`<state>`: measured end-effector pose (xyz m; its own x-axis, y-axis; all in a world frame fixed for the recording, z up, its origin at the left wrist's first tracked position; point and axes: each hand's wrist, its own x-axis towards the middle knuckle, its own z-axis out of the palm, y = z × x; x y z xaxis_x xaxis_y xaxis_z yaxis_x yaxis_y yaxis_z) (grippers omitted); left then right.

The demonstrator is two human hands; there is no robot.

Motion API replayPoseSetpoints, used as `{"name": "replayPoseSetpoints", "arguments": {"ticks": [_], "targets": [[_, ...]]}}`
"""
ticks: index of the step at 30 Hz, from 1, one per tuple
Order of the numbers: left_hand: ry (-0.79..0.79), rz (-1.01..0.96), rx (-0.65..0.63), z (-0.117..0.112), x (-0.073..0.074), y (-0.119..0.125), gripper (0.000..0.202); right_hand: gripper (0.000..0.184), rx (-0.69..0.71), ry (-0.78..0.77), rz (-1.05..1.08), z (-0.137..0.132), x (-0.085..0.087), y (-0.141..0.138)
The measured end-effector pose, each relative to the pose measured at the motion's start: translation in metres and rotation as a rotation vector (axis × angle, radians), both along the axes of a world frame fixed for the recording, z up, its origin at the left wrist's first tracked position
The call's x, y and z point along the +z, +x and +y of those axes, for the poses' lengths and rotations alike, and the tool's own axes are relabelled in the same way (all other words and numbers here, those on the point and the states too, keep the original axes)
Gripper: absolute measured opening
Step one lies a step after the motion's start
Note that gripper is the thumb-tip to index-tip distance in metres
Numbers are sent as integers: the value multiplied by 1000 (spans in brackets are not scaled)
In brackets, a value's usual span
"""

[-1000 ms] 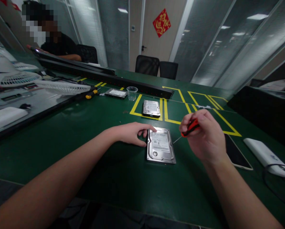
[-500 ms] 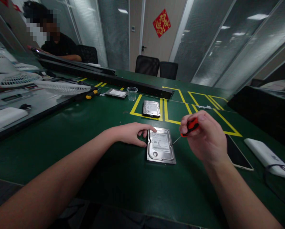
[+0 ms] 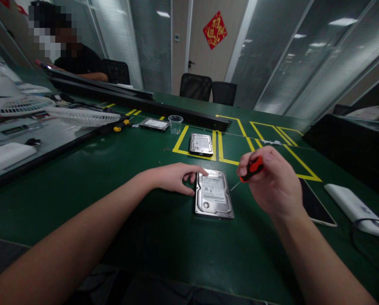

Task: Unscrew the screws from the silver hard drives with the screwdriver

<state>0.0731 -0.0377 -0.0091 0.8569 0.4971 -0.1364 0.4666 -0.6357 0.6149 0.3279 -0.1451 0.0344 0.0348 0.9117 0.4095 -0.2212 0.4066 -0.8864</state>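
Observation:
A silver hard drive (image 3: 212, 190) with a white label lies flat on the green table in front of me. From its left side, my left hand (image 3: 178, 177) holds it: the index finger rests on the top near the far edge and the thumb is at the left edge. My right hand (image 3: 273, 180) is closed around a red-and-black screwdriver (image 3: 253, 168). The thin shaft slants down to the left, its tip at the drive's right edge. Whether the tip sits in a screw is too small to tell.
Beyond are a second hard drive (image 3: 201, 144), a third one (image 3: 154, 123), a clear plastic cup (image 3: 175, 124) and a yellow-and-black screwdriver (image 3: 122, 125). A phone (image 3: 316, 203) and a white power bank (image 3: 357, 209) lie right. White fan parts (image 3: 83, 115) are left; a person sits behind.
The screwdriver handle has turned and shifted slightly left in my right hand. My left hand and the hard drive stay essentially where they were.

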Motion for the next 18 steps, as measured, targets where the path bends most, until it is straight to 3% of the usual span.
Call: {"name": "replayPoseSetpoints", "arguments": {"ticks": [6, 11, 16, 18], "targets": [[12, 6, 5, -1, 0, 0, 75, 13, 22, 4, 3, -1, 0, -1], [31, -6, -9, -1, -1, 1, 76, 35, 48, 6, -5, 0, -2, 3], [13, -22, -7, 0, -1, 0, 76, 16, -39, 28, -30, -1, -1, 0], [12, -21, 2, 0, -1, 0, 76, 19, -60, 27, -25, -1, -1, -1]]}}
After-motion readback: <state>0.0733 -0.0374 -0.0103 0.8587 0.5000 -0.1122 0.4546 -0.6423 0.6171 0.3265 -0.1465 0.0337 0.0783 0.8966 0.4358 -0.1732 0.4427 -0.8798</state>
